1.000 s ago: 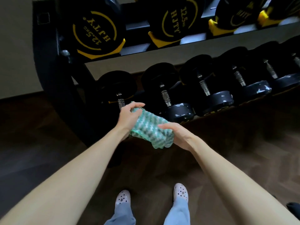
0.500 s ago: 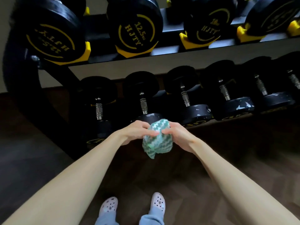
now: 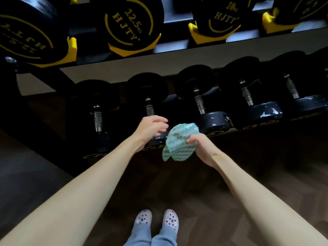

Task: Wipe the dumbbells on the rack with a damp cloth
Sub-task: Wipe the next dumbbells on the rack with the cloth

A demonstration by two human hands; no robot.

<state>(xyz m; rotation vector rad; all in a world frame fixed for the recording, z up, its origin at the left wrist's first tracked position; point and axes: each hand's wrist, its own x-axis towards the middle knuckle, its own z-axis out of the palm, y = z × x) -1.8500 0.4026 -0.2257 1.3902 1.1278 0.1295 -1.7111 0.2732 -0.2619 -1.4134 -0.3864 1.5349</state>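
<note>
Cloth (image 3: 179,139), green-and-white, bunched: I see my right hand (image 3: 201,147) gripping it, just in front of the lower row of dumbbells (image 3: 214,119) on the rack (image 3: 33,118). Left hand (image 3: 150,128): fingers loosely curled, holding nothing, beside the cloth.

Dark wooden floor (image 3: 221,192) underfoot
Two pale perforated clogs (image 3: 170,219) stand side by side on it (light blue trouser legs (image 3: 140,236) above them); plain wall (image 3: 195,57) behind.

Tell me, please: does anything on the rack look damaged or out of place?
The dumbbell right of the cloth and its right neighbour show pale chipped patches on their near ends, like worn coating. Nothing looks askew or spilled.
</note>
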